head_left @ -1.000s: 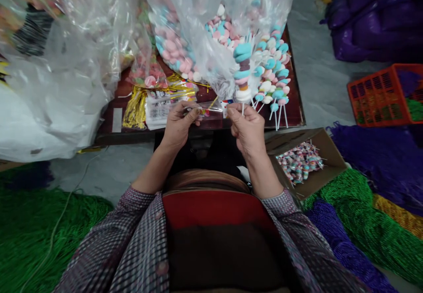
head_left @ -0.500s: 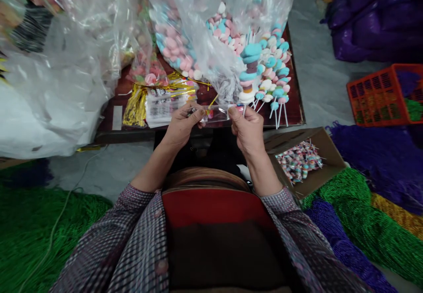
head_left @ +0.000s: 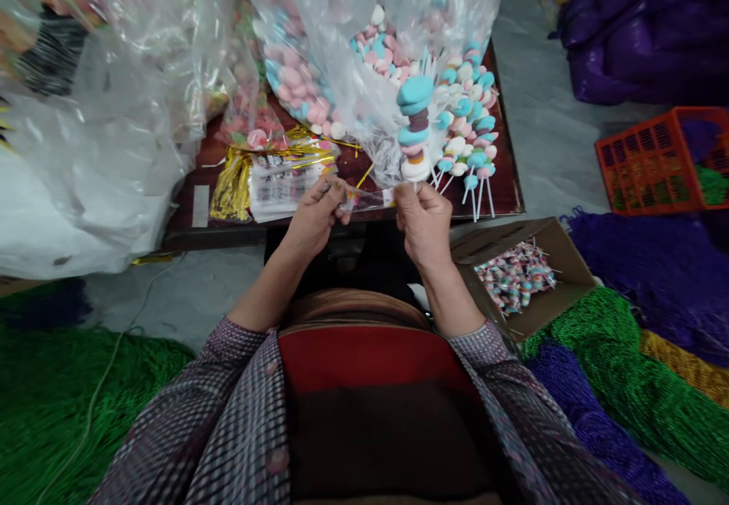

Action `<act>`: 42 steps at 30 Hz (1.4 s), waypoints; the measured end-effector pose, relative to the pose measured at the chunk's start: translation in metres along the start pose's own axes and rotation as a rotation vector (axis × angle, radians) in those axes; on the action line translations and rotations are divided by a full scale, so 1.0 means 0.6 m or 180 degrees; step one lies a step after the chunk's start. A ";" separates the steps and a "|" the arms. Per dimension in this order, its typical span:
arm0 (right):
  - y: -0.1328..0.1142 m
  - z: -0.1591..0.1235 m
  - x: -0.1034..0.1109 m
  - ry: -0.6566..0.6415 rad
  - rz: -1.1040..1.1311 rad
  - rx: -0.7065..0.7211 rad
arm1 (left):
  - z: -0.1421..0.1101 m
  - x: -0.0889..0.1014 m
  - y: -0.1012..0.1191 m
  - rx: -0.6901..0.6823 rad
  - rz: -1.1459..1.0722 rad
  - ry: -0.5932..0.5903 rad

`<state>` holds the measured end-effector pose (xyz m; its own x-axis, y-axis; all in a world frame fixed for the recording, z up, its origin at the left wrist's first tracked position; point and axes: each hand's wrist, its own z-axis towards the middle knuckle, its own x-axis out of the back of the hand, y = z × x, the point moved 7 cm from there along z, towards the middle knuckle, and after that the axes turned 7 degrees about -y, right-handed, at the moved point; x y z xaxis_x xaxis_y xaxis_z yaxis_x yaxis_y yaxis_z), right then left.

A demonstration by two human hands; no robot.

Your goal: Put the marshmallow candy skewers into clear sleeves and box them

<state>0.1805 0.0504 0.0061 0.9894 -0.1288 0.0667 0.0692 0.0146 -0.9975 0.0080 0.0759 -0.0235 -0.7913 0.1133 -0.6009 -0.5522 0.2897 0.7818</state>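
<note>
My left hand is closed in a pinch on one end of a small clear plastic bag. The bag stretches across to my right hand, whose thumb and fingers pinch its other end. Also in my right hand is the stick of a marshmallow candy skewer, with blue, brown, pink and white pieces rising above the fist. Just beyond my left hand lies a stack of printed clear bags, beside a bundle of gold twist ties. More candy skewers lie to the right of my right hand.
Large plastic bags of loose candy crowd the back of the dark table. A cardboard box of wrapped candy stands at the lower right, near an orange crate. Green strands cover the floor at left.
The candy skewer has shifted a little left and its top has tipped left, standing straighter. Both hands still hold the bag between them, which now looks narrower.
</note>
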 end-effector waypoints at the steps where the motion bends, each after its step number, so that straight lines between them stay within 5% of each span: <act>1: -0.005 -0.002 0.003 0.0005 0.0060 -0.0037 | 0.000 0.002 0.000 0.0040 -0.0120 0.0035; 10: -0.038 -0.043 0.073 -0.0121 0.0006 0.0120 | 0.002 0.008 0.000 0.0380 -0.0495 0.0003; 15: -0.063 -0.054 0.072 -0.0233 -0.0030 0.0277 | 0.003 0.005 0.001 0.0399 -0.0471 -0.0065; 29: -0.123 -0.067 0.094 -0.1348 -0.2334 0.0907 | 0.031 0.036 0.049 0.0179 0.0014 -0.0344; 36: -0.111 -0.070 0.112 -0.1066 -0.2335 0.0849 | 0.040 0.029 0.065 0.0049 0.0368 -0.0616; 42: -0.105 -0.075 0.108 -0.0497 -0.2292 0.1280 | 0.033 0.012 0.067 0.0118 0.0744 -0.0714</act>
<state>0.2346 -0.0036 0.0724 0.6904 -0.1037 0.7160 0.7016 0.3375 -0.6276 -0.0144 0.1071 0.0004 -0.8157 0.3861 -0.4308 -0.3491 0.2652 0.8988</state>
